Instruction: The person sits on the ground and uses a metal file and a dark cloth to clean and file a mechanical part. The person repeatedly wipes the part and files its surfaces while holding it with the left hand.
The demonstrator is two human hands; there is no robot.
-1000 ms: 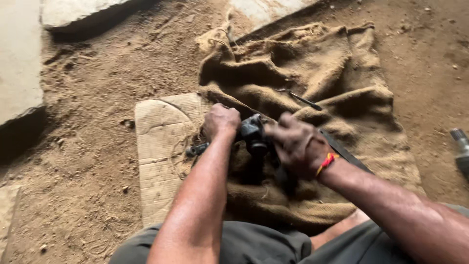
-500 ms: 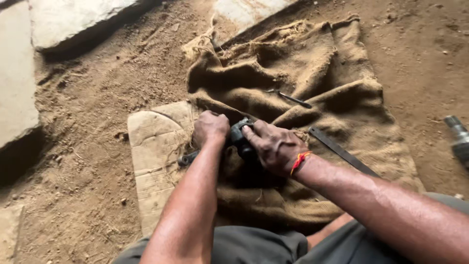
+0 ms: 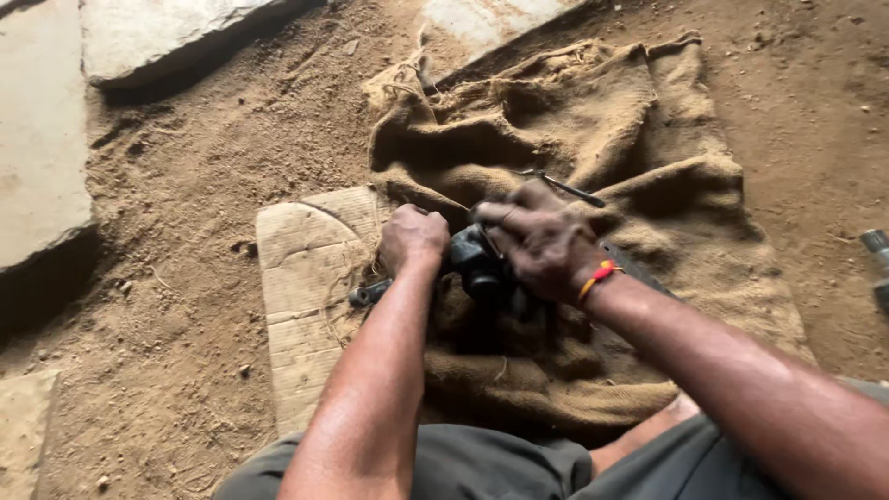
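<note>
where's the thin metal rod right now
In the head view the thin metal rod lies on the burlap sack, just beyond the right hand, right of centre.

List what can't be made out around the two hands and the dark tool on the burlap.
- Dark tool, head view: both hands cover most of it; its kind is unclear.
- Right hand: motion-blurred; finger positions uncertain.
- Left hand: its fist hides what it grips.
- Stone slab: its right part lies under the burlap sack.
- Metal object: cut off by the right edge.

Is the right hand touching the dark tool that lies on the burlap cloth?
Touching. The head view shows the right hand lying over the dark tool, with no gap visible.
</note>
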